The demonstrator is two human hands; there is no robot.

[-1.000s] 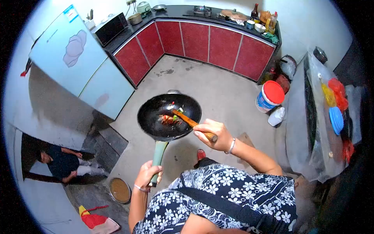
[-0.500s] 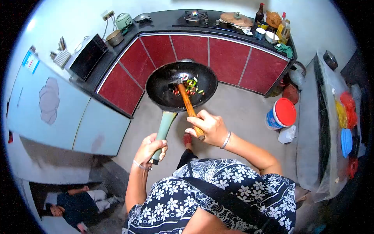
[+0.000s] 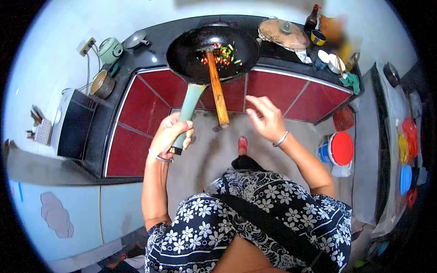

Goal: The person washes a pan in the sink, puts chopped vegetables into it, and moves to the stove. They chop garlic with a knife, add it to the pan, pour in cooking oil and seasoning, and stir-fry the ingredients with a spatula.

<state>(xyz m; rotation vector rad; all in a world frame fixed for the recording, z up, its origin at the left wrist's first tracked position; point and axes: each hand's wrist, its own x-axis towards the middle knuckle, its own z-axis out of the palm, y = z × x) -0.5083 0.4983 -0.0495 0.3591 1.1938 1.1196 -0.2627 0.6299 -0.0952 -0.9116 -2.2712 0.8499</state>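
A black wok (image 3: 182,57) with chopped red and green pieces (image 3: 225,55) in it is held up by its pale green handle (image 3: 192,100), around which my left hand (image 3: 172,133) is wrapped. It overlaps the counter and hides the stove from view. A spatula with a wooden handle (image 3: 217,91) rests in the wok, its handle sticking out over the rim towards me. To the right of that handle, my right hand (image 3: 266,119) is in the air with fingers apart, touching nothing.
Along the black counter (image 3: 136,59) stand a rice cooker (image 3: 110,50), a pot (image 3: 103,85), a microwave (image 3: 78,125), a lidded pan (image 3: 282,34), bowls (image 3: 336,63) and bottles (image 3: 312,18). A red-lidded bucket (image 3: 340,149) is on the floor at right. Part of a person (image 3: 120,264) shows at lower left.
The wok has come nearer the counter as the view shifted forward. My right hand has let go of the spatula and opened beside it. My left hand still grips the wok handle.
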